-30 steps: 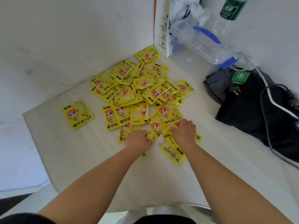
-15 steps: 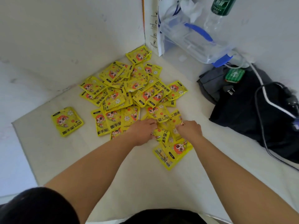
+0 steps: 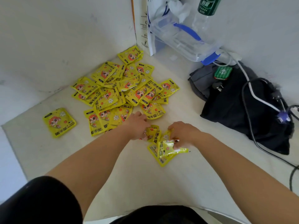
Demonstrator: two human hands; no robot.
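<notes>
— Cream-coloured tabletop [image 3: 48,159] in a white-walled corner. What lies on it?
— A loose heap of yellow foil hand-warmer sachets [image 3: 119,91], each printed with a red-haired cartoon figure, spreading toward the corner. One lone yellow sachet [image 3: 59,122] lies well apart on the left.
— And the hands?
— Both are at the near edge of the heap. The left hand [image 3: 137,125] has its fingers curled on a small bunch of crumpled yellow sachets [image 3: 163,147]. The right hand [image 3: 182,132] grips that bunch from the other side. The bunch sits on the table, just clear of the heap.
— Anything else?
— A clear plastic box with a blue handle [image 3: 186,38] and a green-labelled bottle [image 3: 208,7] at the back, and a black bag [image 3: 242,110] with cables on the right.
</notes>
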